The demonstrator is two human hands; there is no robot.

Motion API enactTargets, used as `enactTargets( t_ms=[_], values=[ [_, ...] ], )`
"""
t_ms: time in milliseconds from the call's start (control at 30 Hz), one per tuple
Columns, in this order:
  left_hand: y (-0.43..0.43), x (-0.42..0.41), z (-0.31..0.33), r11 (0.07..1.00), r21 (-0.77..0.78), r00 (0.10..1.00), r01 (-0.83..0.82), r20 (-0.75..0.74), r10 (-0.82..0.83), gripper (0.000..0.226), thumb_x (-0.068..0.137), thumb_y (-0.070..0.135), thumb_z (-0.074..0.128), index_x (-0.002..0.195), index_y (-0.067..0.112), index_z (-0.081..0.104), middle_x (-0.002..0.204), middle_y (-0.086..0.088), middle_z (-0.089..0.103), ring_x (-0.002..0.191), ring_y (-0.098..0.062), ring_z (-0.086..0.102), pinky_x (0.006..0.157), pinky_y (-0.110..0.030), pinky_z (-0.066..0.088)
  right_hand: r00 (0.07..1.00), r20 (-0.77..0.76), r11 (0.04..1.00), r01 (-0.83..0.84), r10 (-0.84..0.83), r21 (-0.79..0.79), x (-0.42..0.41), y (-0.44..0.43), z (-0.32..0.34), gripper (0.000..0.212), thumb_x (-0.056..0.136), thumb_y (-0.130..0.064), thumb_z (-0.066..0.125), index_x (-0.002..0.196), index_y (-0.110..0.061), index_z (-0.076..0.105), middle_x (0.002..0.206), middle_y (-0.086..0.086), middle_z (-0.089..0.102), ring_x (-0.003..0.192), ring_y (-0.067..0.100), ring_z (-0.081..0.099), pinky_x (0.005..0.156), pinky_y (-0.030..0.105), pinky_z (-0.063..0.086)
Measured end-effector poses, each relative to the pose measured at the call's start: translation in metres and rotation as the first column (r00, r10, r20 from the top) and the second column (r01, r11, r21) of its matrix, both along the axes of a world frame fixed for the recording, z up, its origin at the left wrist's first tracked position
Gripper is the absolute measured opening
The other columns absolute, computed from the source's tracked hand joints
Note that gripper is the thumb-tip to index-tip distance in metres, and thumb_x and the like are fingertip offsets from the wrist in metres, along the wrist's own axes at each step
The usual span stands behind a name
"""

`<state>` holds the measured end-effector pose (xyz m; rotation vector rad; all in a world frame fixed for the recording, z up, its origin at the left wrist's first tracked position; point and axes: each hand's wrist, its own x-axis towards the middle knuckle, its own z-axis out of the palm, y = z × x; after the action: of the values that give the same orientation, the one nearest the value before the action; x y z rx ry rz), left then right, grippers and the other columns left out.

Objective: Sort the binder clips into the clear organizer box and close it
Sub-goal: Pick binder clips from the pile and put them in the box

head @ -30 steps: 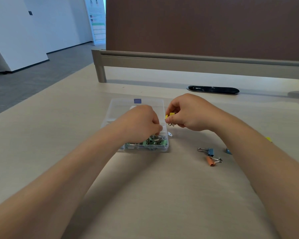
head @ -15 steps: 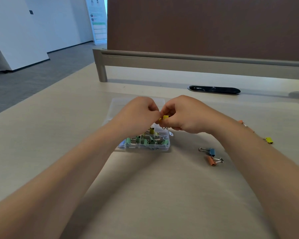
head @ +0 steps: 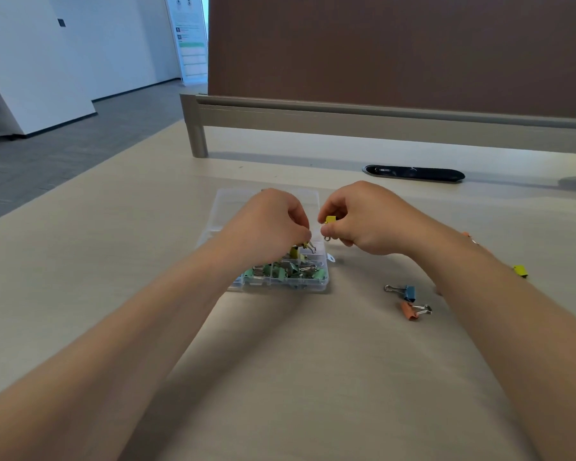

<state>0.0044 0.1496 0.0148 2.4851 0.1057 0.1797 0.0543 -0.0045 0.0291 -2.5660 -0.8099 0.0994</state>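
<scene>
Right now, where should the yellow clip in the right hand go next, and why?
Probably a short move left and down, dropping the yellow clip pinched by the right hand into the clear box compartment where another yellow one already sits, behind the green clips. The box is open and close by.

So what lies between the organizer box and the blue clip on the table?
Nothing: the head view shows bare tabletop between the organizer box and the blue clip.

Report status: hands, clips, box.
Left hand pinches yellow clip over box; right hand pinches second yellow clip. Box open, green clips inside. Blue clip, orange clip loose on table; nothing in the way.
</scene>
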Motion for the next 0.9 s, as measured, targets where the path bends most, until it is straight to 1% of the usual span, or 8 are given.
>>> enactTargets(
  t_ms=[100, 267, 400, 567, 667, 767, 833, 900],
  values=[
    [-0.0025, -0.0014, -0.0006, 0.999, 0.028, 0.999, 0.025, -0.024, -0.025, 0.003, 0.082, 0.021, 0.068, 0.080, 0.021, 0.070, 0.075, 0.005, 0.069, 0.069, -0.011, 0.063, 0.057, -0.021, 0.049, 1.000, 0.006, 1.000, 0.017, -0.017, -0.006, 0.0021, 0.0000, -0.0021, 0.010, 0.090, -0.022, 0.067, 0.099, -0.018, 0.071, 0.067, -0.014, 0.052, 0.061, 0.001, 0.048, 0.055, 0.021, 0.033],
    [-0.0052, -0.0029, 0.0004, 0.997, 0.039, 0.997, 0.062, -0.040, -0.060, 0.005, 0.083, 0.019, 0.067, 0.080, 0.021, 0.070, 0.073, 0.008, 0.066, 0.067, -0.008, 0.060, 0.053, -0.019, 0.040, 1.000, 0.022, 1.000, 0.019, -0.019, -0.008, 0.0043, -0.0015, -0.0026, 0.011, 0.092, -0.022, 0.067, 0.101, -0.017, 0.070, 0.066, -0.014, 0.051, 0.060, 0.002, 0.048, 0.054, 0.020, 0.032],
    [-0.0076, -0.0033, -0.0010, 0.996, 0.051, 0.996, 0.068, -0.052, -0.066, 0.006, 0.082, 0.019, 0.067, 0.077, 0.022, 0.070, 0.071, 0.009, 0.065, 0.065, -0.007, 0.059, 0.051, -0.019, 0.039, 1.000, 0.017, 1.000, 0.020, -0.020, 0.002, 0.0045, -0.0013, -0.0033, 0.013, 0.092, -0.022, 0.066, 0.103, -0.016, 0.070, 0.066, -0.015, 0.051, 0.060, 0.002, 0.048, 0.054, 0.019, 0.032],
    [-0.0073, -0.0048, -0.0003, 0.987, 0.149, 0.997, 0.067, -0.060, -0.058, 0.006, 0.086, 0.022, 0.066, 0.080, 0.023, 0.069, 0.074, 0.009, 0.062, 0.061, -0.004, 0.054, 0.052, -0.018, 0.037, 1.000, 0.005, 0.999, 0.012, -0.012, 0.030, 0.0024, 0.0002, -0.0021, 0.012, 0.089, -0.019, 0.068, 0.100, -0.022, 0.070, 0.073, -0.013, 0.058, 0.058, 0.001, 0.053, 0.054, 0.020, 0.037],
    [-0.0080, -0.0038, -0.0015, 0.978, 0.203, 0.996, 0.055, -0.074, -0.041, 0.008, 0.088, 0.022, 0.065, 0.087, 0.021, 0.072, 0.088, 0.004, 0.067, 0.072, -0.011, 0.057, 0.059, -0.021, 0.040, 0.999, -0.040, 0.997, 0.022, -0.019, 0.080, 0.0022, 0.0015, -0.0021, 0.014, 0.086, -0.012, 0.070, 0.095, -0.023, 0.069, 0.071, -0.010, 0.064, 0.050, 0.001, 0.058, 0.054, 0.023, 0.045],
    [-0.0094, -0.0034, -0.0016, 0.969, 0.239, 0.996, 0.056, -0.082, -0.037, 0.012, 0.090, 0.022, 0.063, 0.096, 0.018, 0.073, 0.101, 0.001, 0.066, 0.087, -0.016, 0.060, 0.071, -0.023, 0.042, 0.997, -0.068, 0.992, 0.030, -0.022, 0.119, 0.0026, 0.0027, -0.0015, 0.018, 0.084, -0.005, 0.069, 0.096, -0.019, 0.069, 0.076, -0.004, 0.071, 0.059, 0.009, 0.067, 0.063, 0.030, 0.058],
    [-0.0104, -0.0031, -0.0011, 0.967, 0.248, 0.995, 0.062, -0.087, -0.042, 0.014, 0.091, 0.021, 0.062, 0.099, 0.017, 0.072, 0.104, 0.001, 0.065, 0.093, -0.018, 0.060, 0.076, -0.024, 0.044, 0.996, -0.080, 0.990, 0.038, -0.028, 0.136, 0.0028, 0.0026, -0.0009, 0.018, 0.083, -0.004, 0.070, 0.096, -0.017, 0.068, 0.078, -0.002, 0.074, 0.060, 0.010, 0.069, 0.062, 0.031, 0.059],
    [-0.0096, -0.0029, -0.0019, 0.965, 0.254, 0.995, 0.067, -0.087, -0.046, 0.013, 0.091, 0.022, 0.063, 0.098, 0.018, 0.072, 0.103, 0.001, 0.066, 0.095, -0.019, 0.061, 0.078, -0.025, 0.046, 0.997, -0.071, 0.992, 0.043, -0.035, 0.119, 0.0031, 0.0022, -0.0009, 0.013, 0.081, -0.007, 0.073, 0.091, -0.015, 0.069, 0.076, -0.002, 0.074, 0.059, 0.009, 0.070, 0.057, 0.027, 0.054]
  ],
)
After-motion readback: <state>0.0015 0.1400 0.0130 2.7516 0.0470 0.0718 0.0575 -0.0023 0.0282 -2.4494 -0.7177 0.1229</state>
